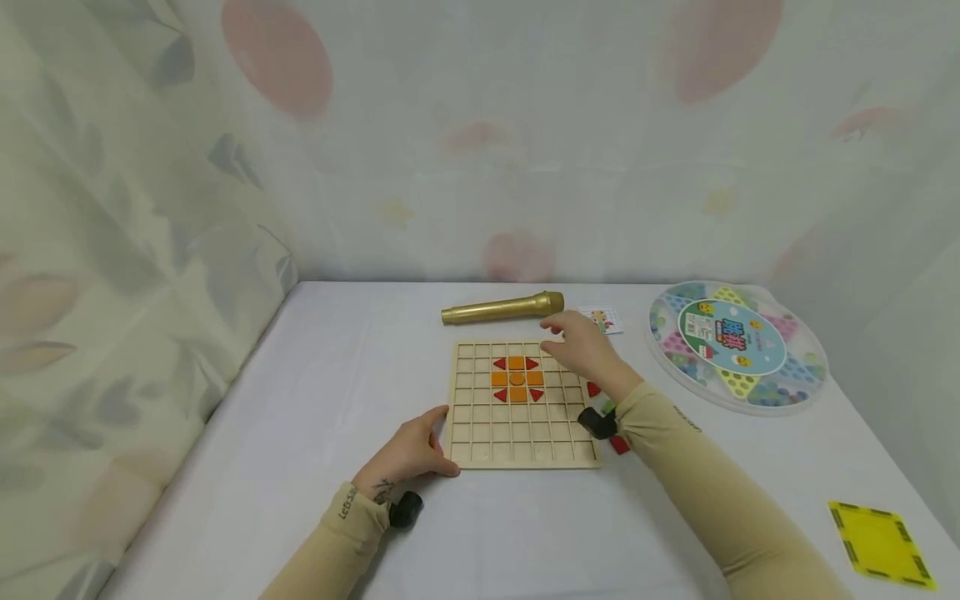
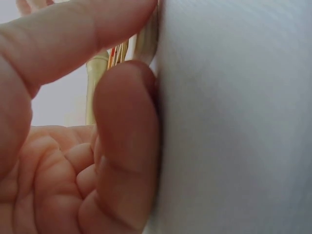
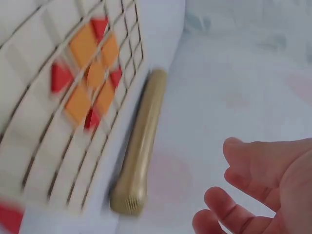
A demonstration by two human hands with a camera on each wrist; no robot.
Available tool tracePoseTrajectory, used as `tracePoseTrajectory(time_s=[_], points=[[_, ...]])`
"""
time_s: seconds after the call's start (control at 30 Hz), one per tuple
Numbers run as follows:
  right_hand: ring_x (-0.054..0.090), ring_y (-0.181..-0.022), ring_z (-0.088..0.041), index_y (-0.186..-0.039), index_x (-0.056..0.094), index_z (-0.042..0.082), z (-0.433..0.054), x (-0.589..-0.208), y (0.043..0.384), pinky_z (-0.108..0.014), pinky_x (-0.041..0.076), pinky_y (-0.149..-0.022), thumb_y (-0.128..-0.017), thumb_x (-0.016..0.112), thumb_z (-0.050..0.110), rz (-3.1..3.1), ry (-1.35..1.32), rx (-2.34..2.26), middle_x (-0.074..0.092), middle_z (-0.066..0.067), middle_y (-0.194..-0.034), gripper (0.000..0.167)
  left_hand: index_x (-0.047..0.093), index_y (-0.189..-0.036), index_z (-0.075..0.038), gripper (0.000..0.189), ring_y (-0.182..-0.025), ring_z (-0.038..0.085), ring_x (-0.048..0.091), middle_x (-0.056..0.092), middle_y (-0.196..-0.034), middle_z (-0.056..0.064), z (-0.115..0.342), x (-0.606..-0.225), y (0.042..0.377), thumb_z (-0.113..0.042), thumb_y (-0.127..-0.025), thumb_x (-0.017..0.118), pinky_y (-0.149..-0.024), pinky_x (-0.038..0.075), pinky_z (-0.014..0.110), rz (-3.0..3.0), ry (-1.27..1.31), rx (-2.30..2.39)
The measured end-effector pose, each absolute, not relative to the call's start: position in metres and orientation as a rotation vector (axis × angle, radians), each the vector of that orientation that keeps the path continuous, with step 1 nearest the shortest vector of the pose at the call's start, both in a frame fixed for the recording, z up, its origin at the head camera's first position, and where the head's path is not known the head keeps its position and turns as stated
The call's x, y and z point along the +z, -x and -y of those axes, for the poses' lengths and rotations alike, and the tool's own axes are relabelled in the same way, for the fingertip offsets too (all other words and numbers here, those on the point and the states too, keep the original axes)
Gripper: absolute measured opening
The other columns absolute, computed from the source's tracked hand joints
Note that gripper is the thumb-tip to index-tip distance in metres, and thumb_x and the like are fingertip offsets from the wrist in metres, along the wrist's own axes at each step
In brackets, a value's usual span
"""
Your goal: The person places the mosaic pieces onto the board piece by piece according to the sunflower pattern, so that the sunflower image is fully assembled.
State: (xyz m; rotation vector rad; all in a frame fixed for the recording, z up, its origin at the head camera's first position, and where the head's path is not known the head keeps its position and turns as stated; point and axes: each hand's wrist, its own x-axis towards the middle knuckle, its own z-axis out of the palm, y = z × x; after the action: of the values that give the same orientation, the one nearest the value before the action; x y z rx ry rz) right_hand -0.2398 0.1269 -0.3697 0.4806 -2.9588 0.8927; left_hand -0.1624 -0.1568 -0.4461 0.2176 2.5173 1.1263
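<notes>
left hand touches the board; right hand hovers, loosely curved

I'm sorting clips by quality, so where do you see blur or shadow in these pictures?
Head view: even light, soft shadow beside the left sleeve; left wrist: left hand fairly clear, white tabletop soft and dim; right wrist: board and red pieces blurred, gold microphone less so.
</notes>
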Motion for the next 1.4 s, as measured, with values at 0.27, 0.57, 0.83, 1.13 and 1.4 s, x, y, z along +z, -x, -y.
tracePoseTrajectory(time_s=[0.27,0.57,0.83,1.13,1.4], points=[[0.053,-0.106,-0.037,-0.124,0.056,0.002,-0.191,-0.379,0.218,-0.049,0.044,-0.087,-0.086,0.063,0.021,3.063,-0.339,0.765,0.056,-0.022,-0.118,0.043,0.026,-0.145,-0.003,0.103,-0.055,0.014,0.049,0.055,-0.066,0.005,0.158,-0.448,0.164,-0.013,-0.06,0.085,-0.051,0.041,0.027,-2.519,-0.215,1.116],[0.055,-0.087,-0.026,-0.11,0.065,0.003,-0.227,-0.414,0.18,-0.042,0.049,-0.075,-0.08,0.07,0.019,3.271,-0.304,0.64,0.059,-0.014,-0.101,0.034,0.026,-0.144,-0.002,0.103,-0.054,0.014,0.049,0.055,-0.065,0.005,0.158,-0.449,0.163,-0.013,-0.06,0.085,-0.05,0.041,0.026,-2.511,-0.229,1.125],[0.049,-0.07,-0.018,-0.081,0.062,0.006,-0.239,-0.431,0.16,-0.031,0.043,-0.059,-0.071,0.077,0.018,3.31,-0.23,0.651,0.056,-0.003,-0.078,0.022,0.025,-0.145,-0.004,0.103,-0.054,0.014,0.049,0.056,-0.065,0.006,0.157,-0.446,0.163,-0.012,-0.061,0.085,-0.05,0.041,0.027,-2.508,-0.213,1.11],[0.046,-0.068,-0.018,-0.078,0.061,0.007,-0.237,-0.434,0.161,-0.029,0.04,-0.057,-0.071,0.076,0.021,3.352,-0.135,0.618,0.054,-0.003,-0.073,0.022,0.026,-0.144,-0.002,0.103,-0.055,0.015,0.049,0.055,-0.066,0.006,0.157,-0.447,0.164,-0.011,-0.06,0.085,-0.051,0.041,0.028,-2.507,-0.21,1.129],[0.044,-0.065,-0.018,-0.071,0.051,0.008,-0.233,-0.427,0.161,-0.03,0.034,-0.055,-0.07,0.075,0.014,3.34,-0.143,0.75,0.046,-0.003,-0.067,0.025,0.028,-0.144,-0.001,0.102,-0.054,0.015,0.049,0.055,-0.065,0.006,0.156,-0.448,0.165,-0.011,-0.06,0.086,-0.05,0.04,0.028,-2.533,-0.218,1.104]])
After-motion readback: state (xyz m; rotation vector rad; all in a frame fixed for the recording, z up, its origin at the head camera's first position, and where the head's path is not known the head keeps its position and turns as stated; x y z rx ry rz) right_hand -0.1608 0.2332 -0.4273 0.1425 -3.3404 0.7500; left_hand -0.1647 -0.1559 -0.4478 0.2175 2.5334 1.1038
